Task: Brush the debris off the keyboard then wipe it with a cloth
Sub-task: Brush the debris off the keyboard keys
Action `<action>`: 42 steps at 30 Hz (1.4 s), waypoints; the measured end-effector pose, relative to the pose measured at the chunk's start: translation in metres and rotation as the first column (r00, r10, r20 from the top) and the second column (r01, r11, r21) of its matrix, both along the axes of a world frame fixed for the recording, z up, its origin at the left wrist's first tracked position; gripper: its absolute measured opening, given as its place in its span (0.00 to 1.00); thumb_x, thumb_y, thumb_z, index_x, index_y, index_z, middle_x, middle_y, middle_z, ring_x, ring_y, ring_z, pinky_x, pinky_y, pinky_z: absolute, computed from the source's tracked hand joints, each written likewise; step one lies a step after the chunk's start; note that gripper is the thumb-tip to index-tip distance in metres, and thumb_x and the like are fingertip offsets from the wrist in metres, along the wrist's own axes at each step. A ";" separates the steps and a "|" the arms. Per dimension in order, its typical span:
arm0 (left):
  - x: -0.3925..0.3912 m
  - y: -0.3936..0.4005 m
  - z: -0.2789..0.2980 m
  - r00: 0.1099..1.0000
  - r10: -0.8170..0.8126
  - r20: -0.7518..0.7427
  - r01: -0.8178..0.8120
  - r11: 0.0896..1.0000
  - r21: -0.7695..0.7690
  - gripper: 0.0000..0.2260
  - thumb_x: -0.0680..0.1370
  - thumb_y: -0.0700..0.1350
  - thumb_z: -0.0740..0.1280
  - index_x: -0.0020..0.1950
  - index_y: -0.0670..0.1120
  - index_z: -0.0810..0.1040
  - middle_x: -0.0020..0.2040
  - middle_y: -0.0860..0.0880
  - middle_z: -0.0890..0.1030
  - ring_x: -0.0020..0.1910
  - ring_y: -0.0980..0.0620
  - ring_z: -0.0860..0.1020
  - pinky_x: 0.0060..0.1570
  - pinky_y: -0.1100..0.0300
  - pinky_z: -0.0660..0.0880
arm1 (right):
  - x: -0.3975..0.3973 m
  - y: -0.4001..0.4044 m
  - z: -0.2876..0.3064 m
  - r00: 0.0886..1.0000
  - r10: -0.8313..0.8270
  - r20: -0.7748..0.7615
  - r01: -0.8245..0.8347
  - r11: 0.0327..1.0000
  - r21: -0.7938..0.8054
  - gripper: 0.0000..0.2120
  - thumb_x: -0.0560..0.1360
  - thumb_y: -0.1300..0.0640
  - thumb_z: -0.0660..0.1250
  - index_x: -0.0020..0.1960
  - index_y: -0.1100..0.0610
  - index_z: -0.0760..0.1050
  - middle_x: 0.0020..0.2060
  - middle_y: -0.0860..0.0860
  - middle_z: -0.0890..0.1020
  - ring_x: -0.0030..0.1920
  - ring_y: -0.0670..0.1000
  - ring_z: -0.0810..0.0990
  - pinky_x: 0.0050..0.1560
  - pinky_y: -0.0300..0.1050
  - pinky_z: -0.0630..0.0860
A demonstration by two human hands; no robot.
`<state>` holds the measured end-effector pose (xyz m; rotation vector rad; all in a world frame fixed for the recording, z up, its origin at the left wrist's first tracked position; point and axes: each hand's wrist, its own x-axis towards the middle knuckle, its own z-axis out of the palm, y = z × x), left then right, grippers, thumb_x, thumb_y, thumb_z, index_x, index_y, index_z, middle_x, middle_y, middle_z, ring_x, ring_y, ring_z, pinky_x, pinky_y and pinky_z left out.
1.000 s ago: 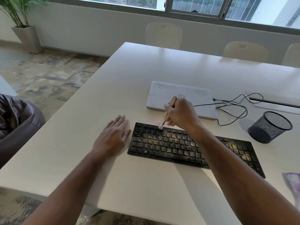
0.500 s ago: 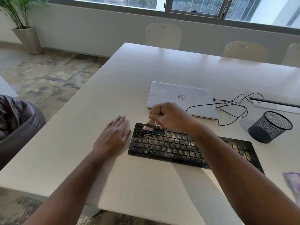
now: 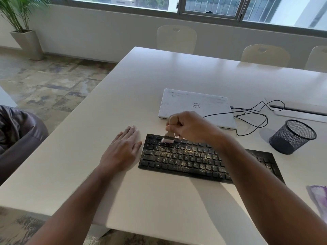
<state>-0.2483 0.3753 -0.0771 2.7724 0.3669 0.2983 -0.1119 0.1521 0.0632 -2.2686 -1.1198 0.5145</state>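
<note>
A black keyboard (image 3: 185, 160) dusted with yellowish debris lies on the white table (image 3: 123, 103). My right hand (image 3: 191, 126) grips the wooden handle of a small brush (image 3: 168, 138); its pale bristles touch the upper left keys. My left hand (image 3: 122, 149) lies flat on the table with straight fingers, just left of the keyboard's left edge. A purple and white cloth (image 3: 318, 197) pokes in at the right edge of the view, partly cut off. My right forearm hides part of the keyboard's right half.
A shut white laptop (image 3: 194, 105) lies behind the keyboard, with a black cable (image 3: 253, 119) looping to its right. A black mesh cup (image 3: 292, 137) stands at the right. Pale chairs (image 3: 177, 39) line the far side. A dark beanbag (image 3: 17, 131) sits at the left.
My right hand has swept the brush left along the top key row and turned it more upright. The left hand has not moved.
</note>
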 end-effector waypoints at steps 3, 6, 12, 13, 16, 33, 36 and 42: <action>0.000 0.000 -0.001 1.000 0.000 -0.004 0.000 1.000 0.003 0.28 0.83 0.56 0.49 0.82 0.47 0.58 0.83 0.50 0.56 0.81 0.58 0.48 0.80 0.57 0.47 | 0.004 -0.006 0.002 1.000 -0.022 0.001 0.022 0.997 -0.072 0.12 0.82 0.56 0.70 0.40 0.53 0.80 0.39 0.43 0.85 0.35 0.34 0.80 0.45 0.42 0.75; 0.000 0.000 0.000 1.000 -0.001 -0.006 0.001 1.000 0.002 0.31 0.81 0.58 0.47 0.82 0.47 0.58 0.83 0.50 0.56 0.81 0.57 0.49 0.80 0.58 0.47 | 0.012 -0.018 0.011 0.995 -0.059 0.075 0.072 0.979 -0.192 0.10 0.83 0.54 0.70 0.45 0.57 0.81 0.40 0.48 0.85 0.37 0.44 0.80 0.45 0.49 0.76; 0.000 0.000 0.000 1.000 0.002 -0.001 -0.002 1.000 0.006 0.27 0.85 0.55 0.50 0.83 0.46 0.57 0.83 0.51 0.55 0.81 0.58 0.48 0.80 0.58 0.46 | 0.008 -0.019 0.012 0.957 -0.258 0.129 0.255 0.966 0.038 0.10 0.84 0.56 0.68 0.47 0.60 0.81 0.35 0.46 0.83 0.33 0.46 0.81 0.41 0.46 0.79; 0.000 0.000 0.000 1.000 0.004 0.003 -0.004 1.000 0.005 0.26 0.85 0.54 0.52 0.83 0.47 0.57 0.83 0.51 0.55 0.81 0.58 0.48 0.80 0.58 0.46 | 0.004 -0.017 0.008 0.947 -0.297 0.124 0.288 0.954 0.087 0.09 0.84 0.57 0.68 0.47 0.60 0.81 0.35 0.44 0.83 0.33 0.45 0.82 0.41 0.46 0.81; 0.000 0.000 0.000 1.000 0.006 0.007 -0.006 1.000 0.003 0.26 0.85 0.53 0.53 0.83 0.47 0.57 0.83 0.51 0.55 0.81 0.58 0.48 0.80 0.58 0.46 | -0.005 -0.013 -0.007 0.931 -0.336 0.143 0.322 0.940 0.112 0.10 0.84 0.58 0.67 0.45 0.62 0.80 0.36 0.55 0.85 0.36 0.56 0.86 0.42 0.54 0.85; 0.001 0.001 -0.002 1.000 -0.003 0.018 0.003 1.000 -0.001 0.26 0.85 0.53 0.54 0.82 0.46 0.58 0.83 0.50 0.56 0.82 0.57 0.49 0.80 0.57 0.47 | -0.002 -0.017 -0.005 0.890 -0.441 0.117 0.426 0.895 0.137 0.12 0.83 0.58 0.66 0.45 0.64 0.80 0.34 0.59 0.85 0.31 0.57 0.85 0.41 0.57 0.86; 0.001 0.001 -0.001 1.000 -0.002 0.014 0.002 1.000 -0.002 0.26 0.85 0.53 0.54 0.82 0.46 0.57 0.83 0.50 0.55 0.82 0.57 0.48 0.80 0.57 0.47 | -0.004 -0.017 -0.008 0.902 -0.415 0.118 0.405 0.909 0.101 0.12 0.83 0.58 0.66 0.46 0.64 0.80 0.36 0.61 0.86 0.34 0.59 0.85 0.42 0.55 0.85; 0.000 0.000 0.000 1.000 0.001 0.015 -0.001 1.000 -0.002 0.26 0.85 0.53 0.54 0.82 0.46 0.57 0.83 0.50 0.55 0.82 0.57 0.48 0.80 0.57 0.47 | -0.002 -0.018 -0.009 0.909 -0.402 0.106 0.390 0.913 0.115 0.12 0.83 0.57 0.67 0.45 0.64 0.80 0.36 0.60 0.85 0.34 0.59 0.85 0.42 0.57 0.86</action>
